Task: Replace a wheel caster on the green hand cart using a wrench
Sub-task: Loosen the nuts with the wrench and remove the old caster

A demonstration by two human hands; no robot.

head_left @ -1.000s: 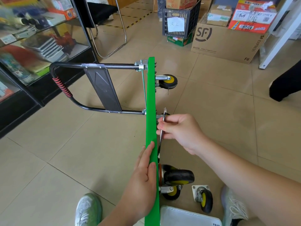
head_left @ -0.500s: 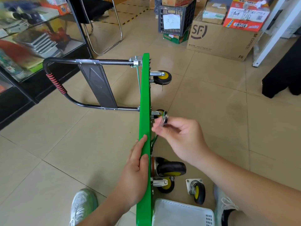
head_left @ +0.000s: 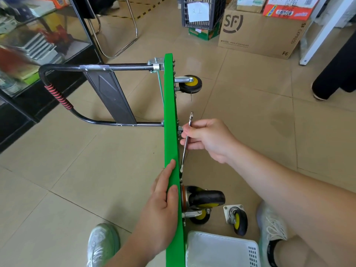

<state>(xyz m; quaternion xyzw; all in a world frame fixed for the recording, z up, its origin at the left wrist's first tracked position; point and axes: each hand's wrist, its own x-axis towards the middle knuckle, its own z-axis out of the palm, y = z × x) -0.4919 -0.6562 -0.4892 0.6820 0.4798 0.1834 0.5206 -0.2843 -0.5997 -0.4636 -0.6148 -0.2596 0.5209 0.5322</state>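
Note:
The green hand cart (head_left: 170,116) stands on its side edge, deck upright, black handle (head_left: 57,93) folded out to the left. My left hand (head_left: 162,205) grips the deck's upper edge near me. My right hand (head_left: 207,140) holds a slim metal wrench (head_left: 186,143) by its shaft, close against the cart's underside; its lower end reaches down to the deck above a mounted black and yellow caster (head_left: 205,199). Another mounted caster (head_left: 189,84) sits at the far end. A loose caster (head_left: 236,218) with its plate lies on the floor to the right.
A white plastic basket (head_left: 221,249) sits on the floor by my feet. Cardboard boxes (head_left: 258,29) and a dark crate (head_left: 202,12) stand at the back. A glass display cabinet (head_left: 38,41) lines the left side. Another person's dark leg (head_left: 335,74) is at right.
My right hand turned the wrench from a raised, end-on position back down along the cart's underside, its lower end now near the deck. The view shifted slightly. My left hand kept its hold.

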